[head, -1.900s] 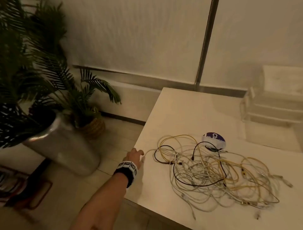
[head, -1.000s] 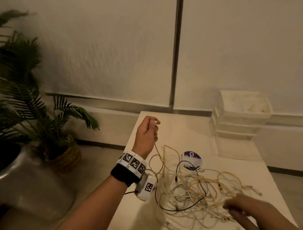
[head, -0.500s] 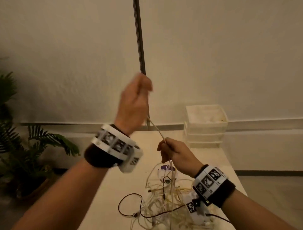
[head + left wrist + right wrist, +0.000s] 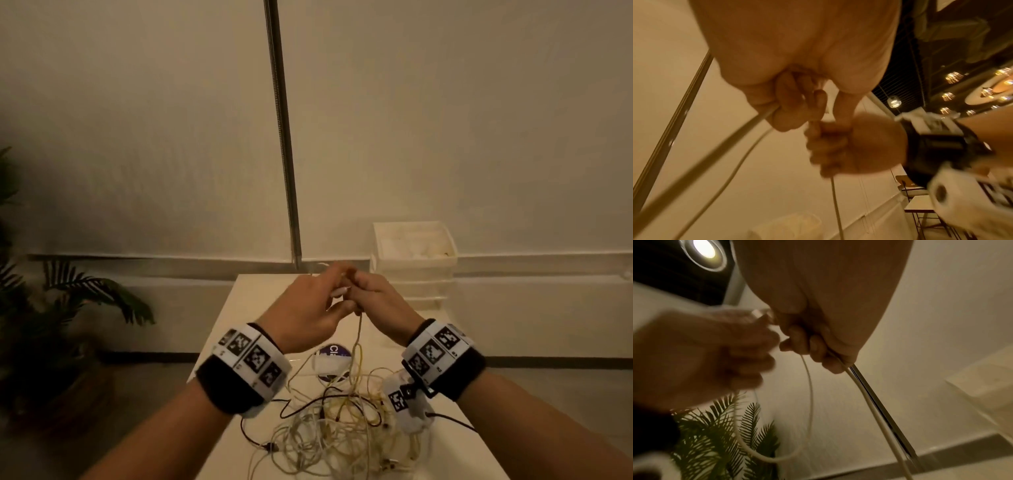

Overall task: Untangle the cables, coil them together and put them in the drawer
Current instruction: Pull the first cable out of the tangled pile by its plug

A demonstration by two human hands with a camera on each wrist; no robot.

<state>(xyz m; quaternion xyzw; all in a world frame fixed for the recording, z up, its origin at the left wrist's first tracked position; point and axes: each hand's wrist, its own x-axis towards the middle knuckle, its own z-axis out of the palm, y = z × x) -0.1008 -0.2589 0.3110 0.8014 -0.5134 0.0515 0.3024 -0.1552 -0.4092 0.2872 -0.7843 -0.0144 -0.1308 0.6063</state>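
Note:
Both hands are raised above the white table [image 4: 239, 308] and meet fingertip to fingertip. My left hand [image 4: 308, 308] pinches a pale cable [image 4: 358, 335] in its curled fingers [image 4: 789, 104]. Beside it my right hand [image 4: 376, 301] grips the same cable, its fingers [image 4: 807, 345] wrapped round it. From the hands the cable [image 4: 810, 386] hangs in a short loop and drops to the tangle of white, yellow and black cables [image 4: 342, 421] on the table. A white stack of drawers [image 4: 414, 260] stands at the table's far right corner.
A round purple-and-white item [image 4: 334, 353] lies at the far edge of the tangle. Potted palms [image 4: 68, 308] stand on the floor to the left. A chrome pole [image 4: 284, 137] runs up the wall behind the table.
My left hand has dropped from high up and met the right hand. The length of cable stretched between them half a second ago is now a short slack loop.

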